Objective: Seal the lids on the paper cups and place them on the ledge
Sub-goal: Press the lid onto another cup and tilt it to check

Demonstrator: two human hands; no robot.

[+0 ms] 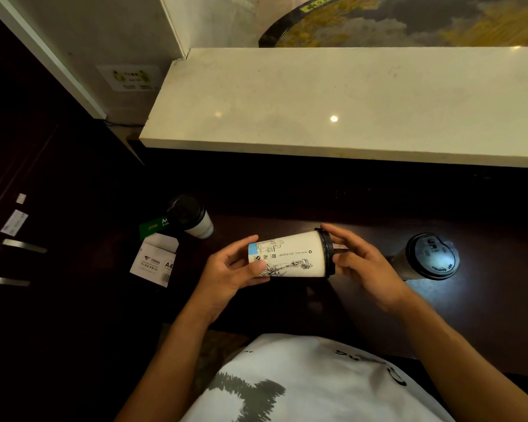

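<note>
A white paper cup with black line drawings and a black lid lies sideways in the air above the dark table. My left hand grips its base end. The fingers of my right hand press against the lid end. A second lidded cup stands at the left on the table. A third lidded cup stands at the right, brightly lit. The pale stone ledge runs across above the table with nothing on it.
A white A4 paper box and a green card sit left of the held cup. A dark door with a metal handle is at far left. A round dark-rimmed tabletop lies beyond the ledge.
</note>
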